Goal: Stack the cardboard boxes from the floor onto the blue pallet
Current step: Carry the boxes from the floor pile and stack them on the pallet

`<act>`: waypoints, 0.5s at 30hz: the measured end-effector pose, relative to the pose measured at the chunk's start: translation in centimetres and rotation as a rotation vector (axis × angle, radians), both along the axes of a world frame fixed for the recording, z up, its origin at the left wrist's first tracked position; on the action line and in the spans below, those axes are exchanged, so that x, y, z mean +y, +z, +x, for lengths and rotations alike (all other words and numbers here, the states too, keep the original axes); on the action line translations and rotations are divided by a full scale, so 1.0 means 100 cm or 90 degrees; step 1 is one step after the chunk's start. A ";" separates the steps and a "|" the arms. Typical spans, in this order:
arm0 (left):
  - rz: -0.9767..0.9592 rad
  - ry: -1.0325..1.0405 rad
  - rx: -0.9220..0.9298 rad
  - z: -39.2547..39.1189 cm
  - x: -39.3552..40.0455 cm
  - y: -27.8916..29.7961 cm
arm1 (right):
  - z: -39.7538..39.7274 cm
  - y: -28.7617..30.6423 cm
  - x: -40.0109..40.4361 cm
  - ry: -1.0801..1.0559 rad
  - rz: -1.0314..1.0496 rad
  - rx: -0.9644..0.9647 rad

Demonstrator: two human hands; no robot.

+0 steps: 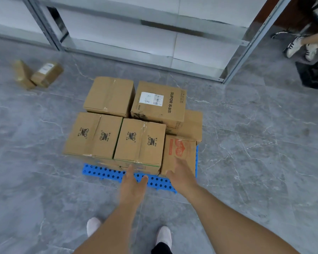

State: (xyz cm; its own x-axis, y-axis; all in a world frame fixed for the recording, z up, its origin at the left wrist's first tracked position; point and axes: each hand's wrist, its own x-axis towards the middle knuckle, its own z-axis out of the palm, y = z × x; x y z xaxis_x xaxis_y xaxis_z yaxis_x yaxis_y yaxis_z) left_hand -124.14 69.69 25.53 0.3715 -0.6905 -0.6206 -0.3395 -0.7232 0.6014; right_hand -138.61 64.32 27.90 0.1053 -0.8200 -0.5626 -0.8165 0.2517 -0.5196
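**Cardboard boxes on the blue pallet, two more on the floor**

Cardboard boxes sit packed together on the blue pallet (106,172), whose perforated near edge and right edge show beneath them. In the near row, two matching boxes with black logos stand side by side: the left logo box (92,135) and the middle logo box (140,142), touching along their sides. They rest on a lower layer of boxes, only slivers of which show at the near edge. At the near right corner stands a lower box with red print (179,153), just beside the middle logo box. In the far row, a plain taped box (109,96) sits on the left, and a box marked SUPOR (159,103) with a white shipping label sits on the right. Another brown box (192,125) peeks out to the right of and below the SUPOR box.

The left hand (133,182) reaches out over the pallet's near edge, fingers straight and apart, holding nothing. The right hand (181,173) lies with straight fingers against the near face of the box with red print, gripping nothing.

Far to the left, two small boxes (38,75) lie on the grey floor (255,143), touching each other and well apart from the pallet. A metal shelf frame (145,43) stands beyond the pallet. At the far right, another person's feet in sneakers (300,49) are visible.
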 end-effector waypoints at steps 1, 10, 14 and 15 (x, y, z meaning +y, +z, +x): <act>-0.007 0.006 -0.007 0.011 0.001 0.008 | 0.010 0.008 0.000 0.013 -0.007 0.002; -0.091 0.082 -0.045 0.163 0.015 0.075 | 0.163 0.072 -0.006 0.128 -0.062 0.003; -0.096 0.109 -0.066 0.240 0.024 0.098 | 0.243 0.093 -0.006 0.153 -0.073 -0.013; -0.096 0.123 -0.071 0.262 0.027 0.103 | 0.265 0.100 -0.006 0.162 -0.082 -0.016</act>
State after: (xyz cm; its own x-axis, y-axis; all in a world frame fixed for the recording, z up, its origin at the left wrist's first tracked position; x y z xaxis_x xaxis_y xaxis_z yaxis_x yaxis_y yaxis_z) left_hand -97.94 72.42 35.82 0.5660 -0.6819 -0.4633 -0.2745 -0.6858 0.6740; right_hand -112.09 63.77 37.87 0.3287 -0.8299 -0.4508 -0.8317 -0.0282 -0.5546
